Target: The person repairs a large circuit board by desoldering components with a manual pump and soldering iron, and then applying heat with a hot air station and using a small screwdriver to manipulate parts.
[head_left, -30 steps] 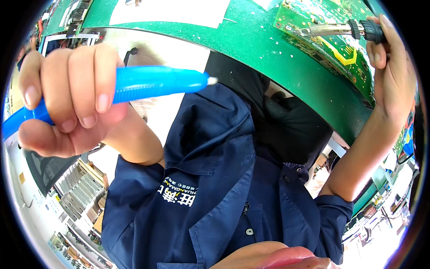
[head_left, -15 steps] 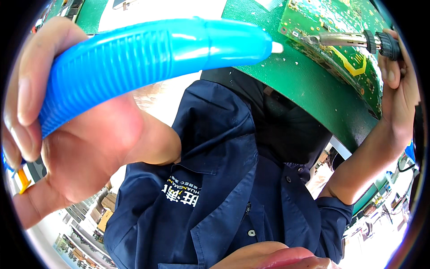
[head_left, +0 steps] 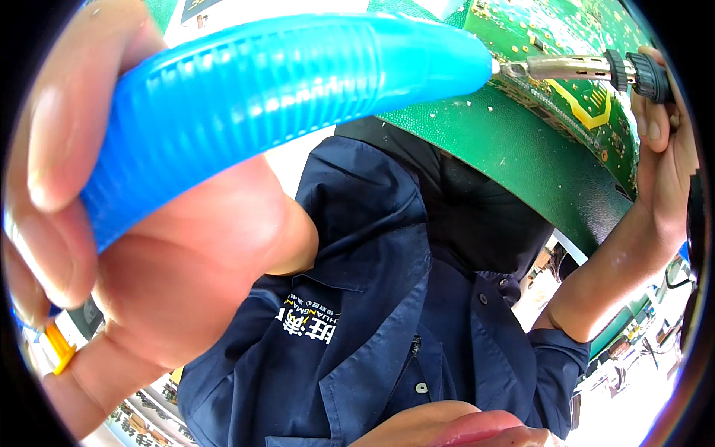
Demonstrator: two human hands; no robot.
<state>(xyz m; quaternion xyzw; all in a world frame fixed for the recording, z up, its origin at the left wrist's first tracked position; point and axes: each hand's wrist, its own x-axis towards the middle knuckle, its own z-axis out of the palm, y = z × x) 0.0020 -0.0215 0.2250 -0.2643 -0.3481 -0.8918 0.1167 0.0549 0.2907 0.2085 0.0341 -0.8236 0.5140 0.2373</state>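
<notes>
In my left hand [head_left: 171,246] is a bright blue solder sucker [head_left: 253,112] with a ribbed body, my fingers wrapped round it. Its white nozzle [head_left: 495,66] is at the tip of the soldering iron [head_left: 573,68], beside the edge of a green circuit board [head_left: 596,33]; I cannot tell whether they touch. My right hand [head_left: 659,141] is closed round the iron's dark handle, partly cut off by the rim of the view. Near my left wrist a small yellow part [head_left: 61,349] shows.
The circuit board lies tilted over a green work mat [head_left: 506,134] scattered with small pale specks. A white sheet [head_left: 246,18] is at the far left. Below the mat's edge are my black-clad lap [head_left: 454,179] and dark blue jacket [head_left: 380,313].
My left hand has brought the solder sucker rightward and closer, so its nozzle has gone from a gap to the iron's tip. The iron and right hand have hardly moved.
</notes>
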